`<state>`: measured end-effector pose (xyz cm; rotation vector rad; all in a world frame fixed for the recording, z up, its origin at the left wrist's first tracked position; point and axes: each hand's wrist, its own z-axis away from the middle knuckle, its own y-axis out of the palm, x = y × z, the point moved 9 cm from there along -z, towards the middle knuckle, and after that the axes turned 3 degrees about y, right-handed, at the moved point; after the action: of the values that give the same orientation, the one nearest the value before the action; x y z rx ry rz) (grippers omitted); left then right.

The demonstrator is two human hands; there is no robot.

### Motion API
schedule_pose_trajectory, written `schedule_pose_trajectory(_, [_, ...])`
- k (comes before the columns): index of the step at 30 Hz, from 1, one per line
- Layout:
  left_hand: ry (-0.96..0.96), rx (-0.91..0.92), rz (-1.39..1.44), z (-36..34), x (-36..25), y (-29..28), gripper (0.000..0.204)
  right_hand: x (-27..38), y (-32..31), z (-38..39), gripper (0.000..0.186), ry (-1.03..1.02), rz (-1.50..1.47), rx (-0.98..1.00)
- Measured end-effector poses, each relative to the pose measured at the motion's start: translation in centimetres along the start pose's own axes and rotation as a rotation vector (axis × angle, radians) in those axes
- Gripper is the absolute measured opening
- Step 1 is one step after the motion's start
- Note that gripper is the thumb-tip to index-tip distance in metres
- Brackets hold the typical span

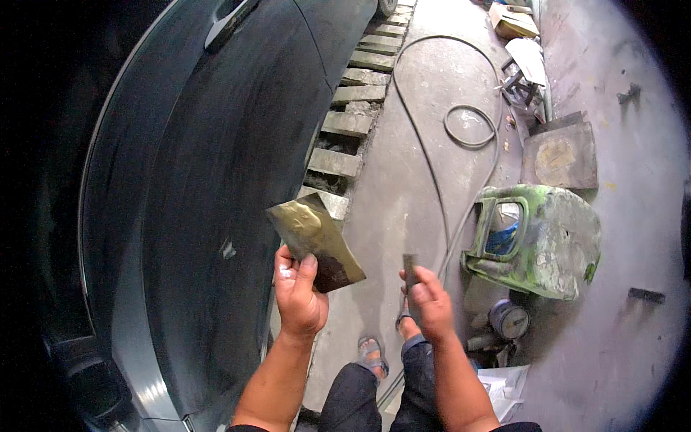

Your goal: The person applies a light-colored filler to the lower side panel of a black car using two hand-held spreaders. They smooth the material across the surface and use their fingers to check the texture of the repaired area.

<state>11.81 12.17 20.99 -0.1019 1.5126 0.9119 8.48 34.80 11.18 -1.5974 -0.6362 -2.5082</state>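
My left hand point(299, 306) is closed on the lower edge of a thin rectangular putty board point(332, 265), thumb on top. An olive-yellow paste point(301, 220) is smeared over its upper part. White residue marks one of the fingers. To the right and apart from the board, my right hand point(434, 308) grips a narrow, flat putty spreader point(410, 268), seen almost edge-on and slightly blurred. On the left stands a dark car body panel point(230, 151) with a dull, streaked surface and a small pale mark point(227, 249). Neither hand visibly touches the panel.
Beyond the board, concrete slats point(337, 163) line a trench beside the car. A hose point(412, 108) loops across the floor. At right stand a green-and-white worn plastic stool point(561, 234), a round gauge point(512, 321), a square board point(572, 155) and a cardboard box point(515, 23) along the wall.
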Motion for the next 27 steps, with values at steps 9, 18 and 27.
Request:
schedule_pose_trajectory(9, [0.086,-0.015,0.124,9.7,-3.0,1.7,0.031,3.1,2.1,11.5,0.038,0.059,-0.236,0.216])
schedule_pose_trajectory(18, [0.126,0.239,-0.040,17.6,-4.8,4.6,0.045,4.9,1.8,16.3,0.033,-0.035,-0.223,0.121])
schedule_pose_trajectory(27, [-0.012,0.453,-0.091,20.3,-2.7,6.3,0.043,6.0,-1.4,18.3,0.033,-0.053,-0.179,0.125])
